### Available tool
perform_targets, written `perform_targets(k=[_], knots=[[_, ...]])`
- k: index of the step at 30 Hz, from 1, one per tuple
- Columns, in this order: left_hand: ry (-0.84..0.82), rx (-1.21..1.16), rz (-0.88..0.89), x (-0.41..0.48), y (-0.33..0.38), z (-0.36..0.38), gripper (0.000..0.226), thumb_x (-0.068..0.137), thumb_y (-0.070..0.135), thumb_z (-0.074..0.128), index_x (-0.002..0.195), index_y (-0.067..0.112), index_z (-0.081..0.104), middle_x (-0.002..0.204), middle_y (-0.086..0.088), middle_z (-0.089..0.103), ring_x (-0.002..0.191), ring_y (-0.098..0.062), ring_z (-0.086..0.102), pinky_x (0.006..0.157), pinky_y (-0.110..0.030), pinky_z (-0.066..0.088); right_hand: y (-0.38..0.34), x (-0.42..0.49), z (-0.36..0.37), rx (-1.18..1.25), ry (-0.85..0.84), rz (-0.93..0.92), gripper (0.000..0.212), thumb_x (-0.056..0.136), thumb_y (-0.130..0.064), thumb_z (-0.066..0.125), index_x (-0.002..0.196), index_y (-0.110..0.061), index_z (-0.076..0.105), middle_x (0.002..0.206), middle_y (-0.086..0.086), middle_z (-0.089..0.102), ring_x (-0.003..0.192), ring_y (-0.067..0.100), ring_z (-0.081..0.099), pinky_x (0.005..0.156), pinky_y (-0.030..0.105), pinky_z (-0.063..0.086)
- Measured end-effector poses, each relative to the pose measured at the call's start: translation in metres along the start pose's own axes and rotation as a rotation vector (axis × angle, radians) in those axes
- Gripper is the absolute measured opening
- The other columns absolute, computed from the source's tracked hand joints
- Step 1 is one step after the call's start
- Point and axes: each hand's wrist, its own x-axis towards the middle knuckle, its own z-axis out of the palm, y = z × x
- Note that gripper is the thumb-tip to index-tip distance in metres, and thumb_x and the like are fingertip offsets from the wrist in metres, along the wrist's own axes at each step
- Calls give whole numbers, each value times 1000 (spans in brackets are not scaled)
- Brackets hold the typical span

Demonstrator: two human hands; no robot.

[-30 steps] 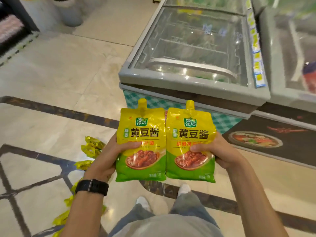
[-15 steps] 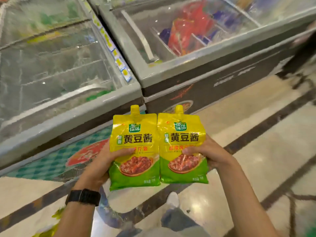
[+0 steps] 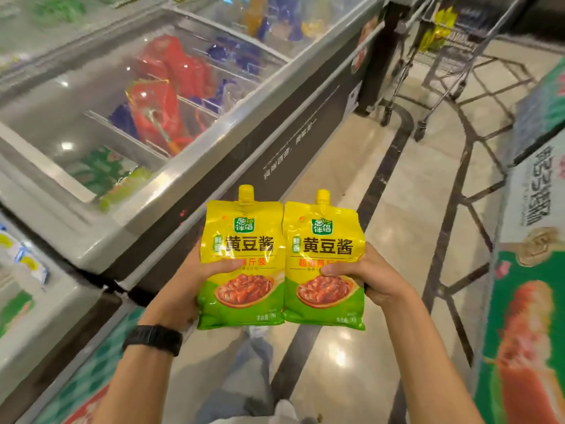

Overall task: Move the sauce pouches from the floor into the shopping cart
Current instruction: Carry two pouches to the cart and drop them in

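Roughly, the job is sitting at its midpoint, by my reading. Two pouches are riding clear of the floor (image 3: 406, 209), side by side and touching along their inner edges, both upright with spouts pointing up. The left hand (image 3: 189, 289) is gripping the left pouch (image 3: 241, 240), thumb lying across its front and the other fingers hiding behind it. The right hand (image 3: 370, 276) is clamping the right pouch (image 3: 324, 237) the same way, thumb pressing the front.

The cart (image 3: 458, 65) is standing well ahead at the upper right, past the end of the freezer (image 3: 275, 96). Some yellow packs (image 3: 440, 29) are showing inside its basket; they are blurred, but they are probably pouches dropped in already. What is remaining is carrying this pair over and putting it in. Whether more are waiting on the floor I cannot tell, since none are showing.

Each pouch is looking glossy and plump, yellow above and green below, with a yellow screw cap, dark lettering, and a picture of brown sauce in a bowl. The film is creasing slightly under the thumbs, so it is likely soft.
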Motion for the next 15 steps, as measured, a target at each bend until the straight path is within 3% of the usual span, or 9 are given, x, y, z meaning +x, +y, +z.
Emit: perform_targets(k=[2, 6, 11, 15], knots=[[-31, -24, -34, 46, 16, 4, 83, 57, 19, 93, 132, 10, 59, 121, -19, 71, 104, -38, 71, 74, -38, 61, -12, 23, -15, 21, 68, 0, 54, 53, -5, 85, 105, -13, 72, 108, 14, 74, 97, 29, 72, 75, 34, 59], [-99, 6, -88, 140, 47, 14, 71, 68, 3, 79, 135, 10, 55, 122, -22, 69, 106, -43, 69, 79, -46, 61, -37, 64, -46, 70, 210, -13, 67, 42, -17, 93, 105, -12, 73, 109, 16, 73, 100, 34, 70, 80, 39, 59], [-246, 59, -173, 244, 86, 47, 99, 48, 15, 98, 136, 13, 53, 126, -22, 67, 111, -44, 67, 93, -57, 54, -66, 98, -92, 168, 354, -49, 79, 31, -29, 99, 104, -12, 73, 108, 17, 73, 99, 34, 71, 79, 40, 59], [-339, 135, -219, 327, 108, 92, 104, 43, 18, 101, 135, 12, 53, 126, -23, 67, 112, -44, 66, 96, -59, 51, -87, 123, -142, 263, 454, -77, 74, 32, -25, 99, 101, -15, 74, 109, 18, 73, 100, 36, 70, 79, 41, 59]])
